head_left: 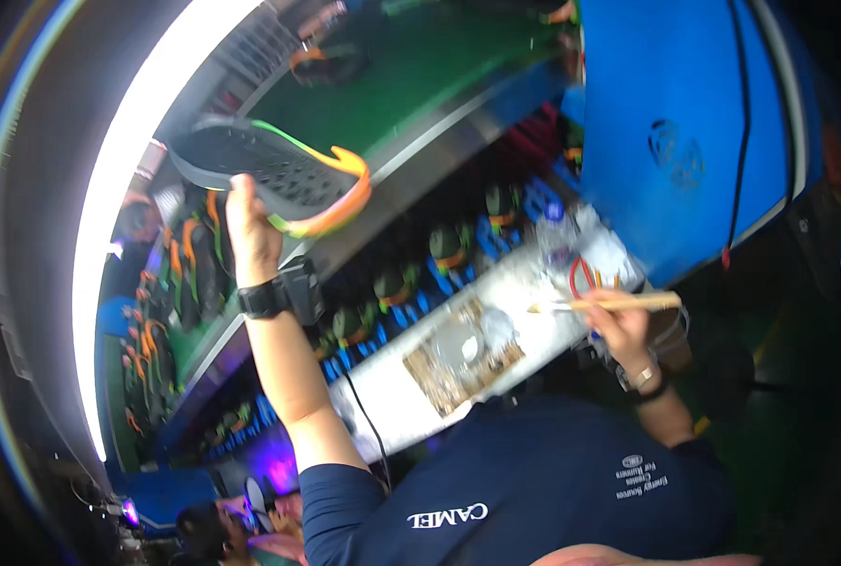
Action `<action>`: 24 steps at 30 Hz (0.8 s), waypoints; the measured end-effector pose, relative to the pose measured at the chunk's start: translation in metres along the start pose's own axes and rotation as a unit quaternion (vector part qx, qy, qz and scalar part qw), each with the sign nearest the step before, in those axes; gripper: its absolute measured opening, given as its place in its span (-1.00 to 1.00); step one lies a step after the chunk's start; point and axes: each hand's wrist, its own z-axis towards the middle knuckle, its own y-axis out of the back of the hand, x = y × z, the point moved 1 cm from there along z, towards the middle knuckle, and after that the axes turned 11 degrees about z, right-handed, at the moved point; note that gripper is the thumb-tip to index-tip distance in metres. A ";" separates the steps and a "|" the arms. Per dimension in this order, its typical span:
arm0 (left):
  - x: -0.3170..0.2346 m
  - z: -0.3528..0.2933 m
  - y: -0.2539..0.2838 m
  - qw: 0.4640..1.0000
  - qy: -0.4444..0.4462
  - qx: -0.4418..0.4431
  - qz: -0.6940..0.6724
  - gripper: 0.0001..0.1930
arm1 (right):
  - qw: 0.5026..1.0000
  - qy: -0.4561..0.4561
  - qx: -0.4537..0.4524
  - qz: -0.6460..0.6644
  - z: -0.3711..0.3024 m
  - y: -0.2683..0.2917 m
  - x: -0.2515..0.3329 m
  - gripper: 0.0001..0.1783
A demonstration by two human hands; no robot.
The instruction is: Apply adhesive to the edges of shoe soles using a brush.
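Black rubber-looking sole (293, 174), edged in orange and green, hangs up to the person's left, its patterned face in view. The left hand (254, 231) is clamped on its near edge, arm stretched out, a dark band (265, 299) round the wrist. Behind it, from where I stand, runs a green belt (420, 71).

Over by the right end of the white table (392, 406), the right hand (625, 325) has its fingers closed round the wooden handle of a brush (642, 301), whose pale tip points left over the tabletop, well apart from the sole. Whether the tip touches anything, I can't tell.

On the table a round dish (456, 345) sits on a brown mat (425, 377); near the far right corner stands a clear bottle (557, 241). Dark shoes (447, 247) line up along the table's far side, and a blue panel (666, 85) rises at right.
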 end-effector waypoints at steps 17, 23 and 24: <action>0.058 -0.286 0.064 0.898 0.182 -0.023 -0.400 -0.06 | 0.923 -0.093 0.299 -0.223 0.034 -0.088 -0.165 -0.86; 0.070 -0.275 0.079 0.961 0.173 -0.103 -0.188 -0.17 | 0.911 -0.117 0.302 -0.254 0.040 -0.093 -0.139 -0.88; 0.071 -0.270 0.082 0.975 0.148 -0.120 -0.115 -0.23 | 0.929 -0.121 0.280 -0.208 0.040 -0.094 -0.132 -0.89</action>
